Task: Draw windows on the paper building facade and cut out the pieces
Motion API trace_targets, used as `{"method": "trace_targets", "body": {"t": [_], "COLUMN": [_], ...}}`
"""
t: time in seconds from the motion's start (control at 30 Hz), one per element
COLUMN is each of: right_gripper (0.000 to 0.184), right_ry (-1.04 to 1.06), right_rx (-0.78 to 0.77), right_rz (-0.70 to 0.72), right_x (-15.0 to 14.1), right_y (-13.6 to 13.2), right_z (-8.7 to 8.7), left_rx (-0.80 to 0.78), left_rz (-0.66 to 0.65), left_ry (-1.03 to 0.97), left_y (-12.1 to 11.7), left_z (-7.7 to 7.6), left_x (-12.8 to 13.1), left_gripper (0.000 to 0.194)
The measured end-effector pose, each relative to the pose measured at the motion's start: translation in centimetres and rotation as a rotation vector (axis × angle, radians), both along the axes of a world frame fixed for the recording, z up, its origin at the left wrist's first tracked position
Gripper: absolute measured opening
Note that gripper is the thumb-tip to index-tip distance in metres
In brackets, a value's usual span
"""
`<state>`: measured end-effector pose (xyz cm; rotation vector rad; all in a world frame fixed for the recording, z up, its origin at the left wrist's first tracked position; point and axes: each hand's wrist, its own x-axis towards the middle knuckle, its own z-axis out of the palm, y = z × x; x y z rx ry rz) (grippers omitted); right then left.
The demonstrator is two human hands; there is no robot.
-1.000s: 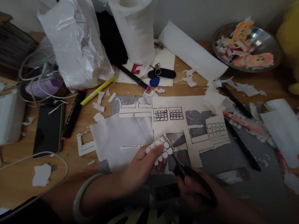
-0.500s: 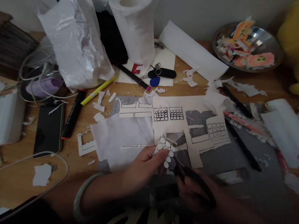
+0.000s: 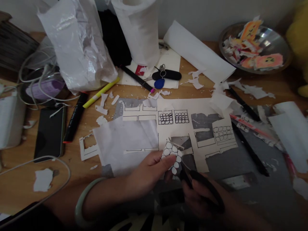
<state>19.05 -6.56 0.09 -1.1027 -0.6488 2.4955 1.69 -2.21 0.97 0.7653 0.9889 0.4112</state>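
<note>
My left hand (image 3: 146,175) pinches a small paper cut-out (image 3: 172,154) drawn with rows of white circles, held upright just above the desk. A pale bangle (image 3: 83,202) circles that wrist. My right hand (image 3: 204,200) is closed through the black handles of a pair of scissors (image 3: 192,176), whose blades point up-left to the cut-out's right edge. Under both hands lies a large drawn paper sheet (image 3: 183,128) with inked boxes, circle grids and cut-away holes.
A phone (image 3: 50,133), black marker (image 3: 73,117), yellow highlighter (image 3: 101,93) and white cables (image 3: 36,77) lie left. A plastic bag (image 3: 77,45), paper towel roll (image 3: 139,32) and keys (image 3: 163,77) stand behind. A metal bowl (image 3: 280,40) of coloured scraps sits far right; pens (image 3: 250,150) and paper scraps lie around.
The cut-out has turned in my left hand from lying flatter to standing more upright, and shifted slightly right. The scissors have stayed at its right edge.
</note>
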Motion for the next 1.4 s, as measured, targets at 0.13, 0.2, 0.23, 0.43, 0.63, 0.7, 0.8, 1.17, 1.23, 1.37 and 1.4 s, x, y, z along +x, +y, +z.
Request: {"method": "trace_targets", "body": {"t": [0.13,0.2,0.23,0.43,0.63,0.7,0.8,1.17,1.23,1.37,1.4], "right_gripper": [0.050,0.050,0.051,0.052,0.050,0.050,0.049,0.046,0.047,0.049,0.049], "right_ry": [-0.001,0.000,-0.002,-0.022,-0.026,-0.032,-0.047,0.150,0.150,0.111,0.105], "right_rx": [0.007,0.007,0.005,-0.028,-0.010,-0.002,-0.002,-0.055,-0.056,-0.091,-0.093], "right_rz": [0.008,0.020,0.028,-0.004,-0.037,-0.041,-0.064,-0.115,-0.106,-0.089,-0.091], "right_x": [0.0,0.1,0.1,0.2,-0.1,-0.1,-0.2,0.2,0.2,0.2,0.2], "right_y": [0.0,0.0,0.0,0.1,-0.1,-0.1,-0.1,-0.3,-0.4,-0.2,-0.1], "right_z": [-0.1,-0.1,-0.1,0.6,0.3,0.1,0.2,-0.7,-0.9,-0.5,-0.4], "left_rx": [-0.010,-0.021,-0.024,-0.013,-0.040,-0.046,-0.069,-0.079,-0.106,-0.144,-0.119], "left_rz": [0.021,0.029,0.026,-0.035,0.041,0.076,0.112,0.288,0.282,0.306,0.299], "left_ry": [-0.009,-0.019,-0.015,0.044,-0.013,-0.041,-0.038,-0.089,-0.075,-0.083,-0.079], "left_y": [0.0,-0.1,-0.1,-0.3,-0.1,-0.1,-0.1,-0.7,-0.8,-0.9,-0.8], "left_z": [0.0,0.0,-0.1,-0.3,-0.1,-0.1,-0.1,-1.2,-1.4,-1.4,-1.4], "left_x": [0.0,-0.1,-0.1,-0.3,-0.1,0.0,0.2,0.3,0.2,0.1,0.1], "left_gripper": [0.041,0.041,0.042,0.042,0.038,0.038,0.037,0.038,0.032,0.029,0.031]}}
